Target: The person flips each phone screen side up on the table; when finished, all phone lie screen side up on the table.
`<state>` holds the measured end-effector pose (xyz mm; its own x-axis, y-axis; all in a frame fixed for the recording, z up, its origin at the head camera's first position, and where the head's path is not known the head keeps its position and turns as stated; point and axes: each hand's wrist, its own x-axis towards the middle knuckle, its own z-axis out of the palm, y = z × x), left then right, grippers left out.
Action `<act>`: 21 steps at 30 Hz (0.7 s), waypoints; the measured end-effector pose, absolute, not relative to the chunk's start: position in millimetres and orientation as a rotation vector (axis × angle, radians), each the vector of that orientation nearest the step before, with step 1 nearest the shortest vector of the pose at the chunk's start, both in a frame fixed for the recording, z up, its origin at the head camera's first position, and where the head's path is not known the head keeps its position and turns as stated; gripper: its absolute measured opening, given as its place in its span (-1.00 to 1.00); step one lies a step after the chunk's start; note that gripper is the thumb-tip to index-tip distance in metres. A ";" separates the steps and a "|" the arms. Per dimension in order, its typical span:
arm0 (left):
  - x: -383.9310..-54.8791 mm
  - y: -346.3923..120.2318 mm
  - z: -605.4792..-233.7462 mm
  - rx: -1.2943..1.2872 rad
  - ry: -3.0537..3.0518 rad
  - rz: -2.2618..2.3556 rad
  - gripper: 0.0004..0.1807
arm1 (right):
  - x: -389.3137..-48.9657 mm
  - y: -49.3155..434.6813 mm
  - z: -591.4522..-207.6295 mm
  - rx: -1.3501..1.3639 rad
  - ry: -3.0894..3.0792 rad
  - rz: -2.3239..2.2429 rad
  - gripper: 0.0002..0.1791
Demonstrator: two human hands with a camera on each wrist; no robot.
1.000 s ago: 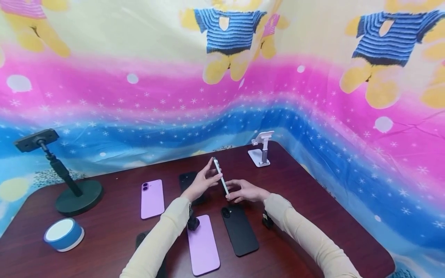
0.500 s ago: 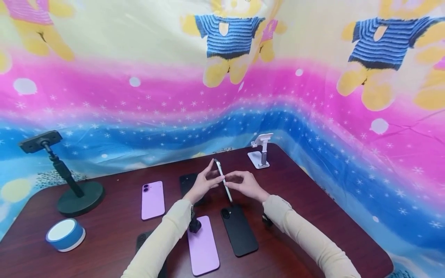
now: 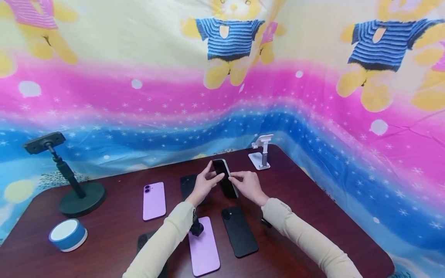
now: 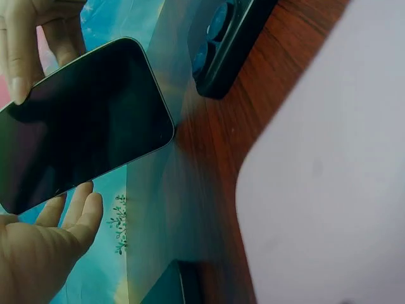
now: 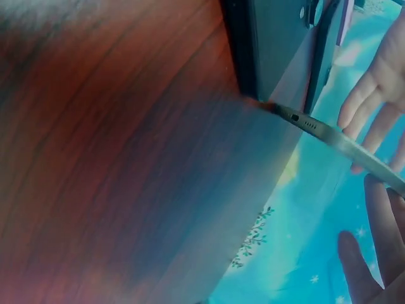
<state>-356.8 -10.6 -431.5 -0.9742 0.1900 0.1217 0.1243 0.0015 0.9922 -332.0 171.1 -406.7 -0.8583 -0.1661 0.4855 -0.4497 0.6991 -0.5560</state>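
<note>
Above the table, both hands hold a smartphone (image 3: pixel 228 190) with a pale frame; its dark screen faces me at a tilt. My left hand (image 3: pixel 201 188) grips it from the left, thumb by the screen. From the right, my right hand (image 3: pixel 248 185) pinches the long edge between thumb and fingers. The left wrist view has the dark screen (image 4: pixel 88 120) between the two hands. Seen in the right wrist view, the phone's thin edge (image 5: pixel 316 128) shows a port and small holes. Below it lies a black phone (image 3: pixel 240 231), back up.
A lilac phone (image 3: pixel 204 247) lies near the front, another lilac phone (image 3: pixel 154 200) farther left. One black phone (image 3: pixel 187 185) is partly behind my left hand; another (image 3: pixel 142 241) is under the left sleeve. A white stand (image 3: pixel 264 154), dark stand (image 3: pixel 81 197) and blue-white round thing (image 3: pixel 67 234) surround them.
The smartphone has turned from nearly edge-on to showing its dark screen. My right hand has shifted from its lower end up to the middle of its right edge.
</note>
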 end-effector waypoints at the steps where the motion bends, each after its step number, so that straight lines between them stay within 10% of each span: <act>1: -356.2 -11.3 -431.6 0.334 2.197 2.156 -0.17 | -332.7 172.2 -406.8 0.456 -2.506 0.987 -0.78; 9: -353.6 -17.5 -434.2 0.294 2.257 2.111 -0.44 | -346.6 178.3 -414.8 0.283 -2.571 1.295 -0.73; 21: -349.2 -28.5 -436.0 0.352 2.113 2.017 -0.31 | -361.4 179.6 -421.0 0.111 -2.622 1.551 -0.71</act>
